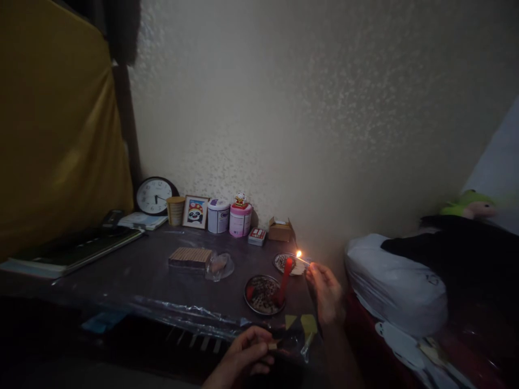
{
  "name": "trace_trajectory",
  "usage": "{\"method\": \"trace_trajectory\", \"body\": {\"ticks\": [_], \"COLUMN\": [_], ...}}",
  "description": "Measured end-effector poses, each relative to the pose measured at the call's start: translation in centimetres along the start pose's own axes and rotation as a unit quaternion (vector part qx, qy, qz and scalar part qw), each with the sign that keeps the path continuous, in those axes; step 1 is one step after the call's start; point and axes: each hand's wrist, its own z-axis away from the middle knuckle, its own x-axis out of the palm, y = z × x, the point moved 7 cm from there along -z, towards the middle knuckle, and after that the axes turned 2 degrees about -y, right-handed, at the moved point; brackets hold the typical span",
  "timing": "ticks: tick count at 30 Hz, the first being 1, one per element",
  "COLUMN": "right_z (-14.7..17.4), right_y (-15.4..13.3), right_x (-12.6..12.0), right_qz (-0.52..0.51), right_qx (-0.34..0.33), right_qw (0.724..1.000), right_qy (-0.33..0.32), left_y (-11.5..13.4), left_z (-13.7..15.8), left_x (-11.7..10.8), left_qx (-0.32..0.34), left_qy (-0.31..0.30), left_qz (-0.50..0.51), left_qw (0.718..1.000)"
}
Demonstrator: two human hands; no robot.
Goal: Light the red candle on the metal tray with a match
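In the head view, a dim room is seen with a dark table (133,275) set against a pale wall (324,108). A burning match (303,260) is pinched in the fingertips of the right hand (324,294), which is closed around it. The small flame is held just beside the tip of a red candle (285,281). The candle is stood, a bit tilted, in a round metal dish (263,295) with dark bits in it. A second small dish (288,263) is seen just behind the candle. The left hand (247,354) is kept low at the near edge of the table, with its fingers curled shut on a small matchbox (273,344).

Farther back on the table, a flat woven box (190,257) is laid beside a crinkled clear bag (220,266). Along the wall, a round clock (154,195), a brown cup (175,210), a little panda picture (195,212), a white tin (218,215), a pink tin (240,219) and a small cardboard box (280,229) are lined up. Books (68,251) are piled on the left. On the right, a white plastic bag (395,286) is seen under dark cloth.
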Motion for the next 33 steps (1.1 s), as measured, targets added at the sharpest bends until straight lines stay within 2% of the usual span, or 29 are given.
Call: {"method": "trace_trajectory", "body": {"ticks": [5,18,33], "right_z": [-0.1,-0.3,-0.1], "right_y": [0.3,0.7,0.6], "right_x": [0.6,0.9,1.1], "right_qz": [0.013,0.023,0.027], "right_qx": [-0.012,-0.026,-0.029], "right_qw": [1.000,0.999,0.999], "right_qy": [-0.005,-0.003,-0.005], "left_y": [-1.1,-1.7,-1.3], "left_z": [-0.5,-0.9,-0.6], "left_x": [-0.6,-1.2,-0.8], "left_qx": [-0.013,-0.024,-0.021], "left_qy": [0.008,0.010,0.008], "left_qz": [0.018,0.024,0.023], "left_qw": [1.000,0.999,0.999]}}
